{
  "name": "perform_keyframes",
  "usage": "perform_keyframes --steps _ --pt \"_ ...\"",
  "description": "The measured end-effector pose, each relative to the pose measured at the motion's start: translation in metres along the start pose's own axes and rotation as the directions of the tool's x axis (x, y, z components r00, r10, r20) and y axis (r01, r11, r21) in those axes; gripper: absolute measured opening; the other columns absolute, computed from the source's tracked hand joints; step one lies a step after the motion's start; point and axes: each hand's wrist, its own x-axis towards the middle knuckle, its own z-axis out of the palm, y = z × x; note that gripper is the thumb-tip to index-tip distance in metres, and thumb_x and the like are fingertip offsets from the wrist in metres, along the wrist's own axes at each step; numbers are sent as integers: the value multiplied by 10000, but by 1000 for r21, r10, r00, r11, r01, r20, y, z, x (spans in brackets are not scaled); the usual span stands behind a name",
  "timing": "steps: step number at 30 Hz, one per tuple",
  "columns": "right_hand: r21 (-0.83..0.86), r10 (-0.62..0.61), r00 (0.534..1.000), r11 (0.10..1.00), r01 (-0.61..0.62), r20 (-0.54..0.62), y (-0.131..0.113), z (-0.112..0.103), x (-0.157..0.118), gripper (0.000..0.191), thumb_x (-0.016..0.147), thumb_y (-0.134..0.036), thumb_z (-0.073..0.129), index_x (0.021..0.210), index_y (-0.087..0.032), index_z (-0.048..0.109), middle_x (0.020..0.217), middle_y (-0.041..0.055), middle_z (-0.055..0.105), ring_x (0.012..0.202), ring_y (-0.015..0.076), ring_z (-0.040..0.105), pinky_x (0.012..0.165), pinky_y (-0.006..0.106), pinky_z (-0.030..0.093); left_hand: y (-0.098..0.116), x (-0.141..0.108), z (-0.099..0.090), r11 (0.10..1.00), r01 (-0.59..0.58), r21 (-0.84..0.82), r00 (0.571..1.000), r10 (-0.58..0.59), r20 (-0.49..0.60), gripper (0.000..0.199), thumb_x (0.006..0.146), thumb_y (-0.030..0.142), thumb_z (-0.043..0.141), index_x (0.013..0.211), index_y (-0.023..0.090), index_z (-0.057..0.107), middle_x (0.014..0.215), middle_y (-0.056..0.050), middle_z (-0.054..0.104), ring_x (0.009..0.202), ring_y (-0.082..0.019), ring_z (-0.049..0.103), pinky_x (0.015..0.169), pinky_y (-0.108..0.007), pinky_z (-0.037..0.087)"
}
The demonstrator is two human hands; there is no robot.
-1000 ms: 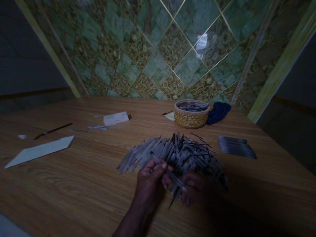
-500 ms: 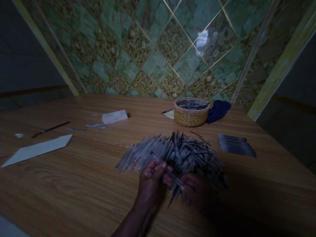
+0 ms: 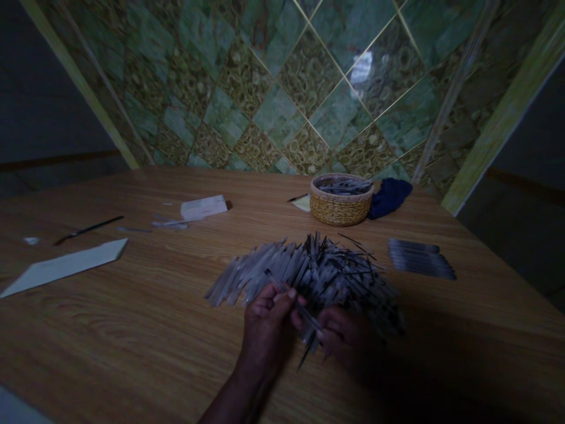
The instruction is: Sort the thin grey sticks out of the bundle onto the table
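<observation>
Between my two hands lies a slim, clear pen (image 3: 304, 312) with a dark upper end, slanting down to the right. My left hand (image 3: 263, 321) pinches it near the middle between thumb and fingers. At the lower end, the fingers of my right hand (image 3: 342, 335) close on it, partly lost in shadow. Just beyond both hands spreads a loose pile of clear tubes (image 3: 251, 274), with thin dark sticks (image 3: 329, 259) mixed in on its right side. Dim light and blur hide the finer details.
A woven basket (image 3: 339, 209) of similar pens stands at the back, beside a dark blue cloth (image 3: 391, 197). To the right lies a neat row of pens (image 3: 417, 259). Leftward are a white box (image 3: 203, 207), a pale folded strip (image 3: 66, 265) and a dark slender tool (image 3: 88, 229).
My right hand has moved slightly left along with the lower end of the pen. My left hand keeps its pinch. The whole view has shifted very slightly.
</observation>
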Motion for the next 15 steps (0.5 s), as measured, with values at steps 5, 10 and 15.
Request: perform_keyframes --steps 5,10,15 --pt "-288 -71 995 954 87 66 2 -5 0 79 768 -272 506 720 -210 513 566 -50 434 511 97 380 494 225 250 -1 -10 1 967 -109 230 993 93 76 138 695 262 698 640 167 614 459 31 561 405 -93 477 436 -197 377" --pt "-341 -129 980 924 174 148 3 -9 -1 90 726 -255 523 667 -199 560 531 -40 441 477 102 356 462 231 232 -7 -18 -1 859 -279 428 946 170 275 162 719 264 659 585 189 608 450 18 520 429 -125 472 426 -230 369" --pt "-252 -201 950 932 261 240 1 -16 -4 153 736 -246 505 637 -190 607 630 12 600 570 143 529 529 248 346 -2 -25 1 765 -401 505 881 169 443 231 754 236 621 535 211 553 471 1 544 443 -140 486 443 -249 373"
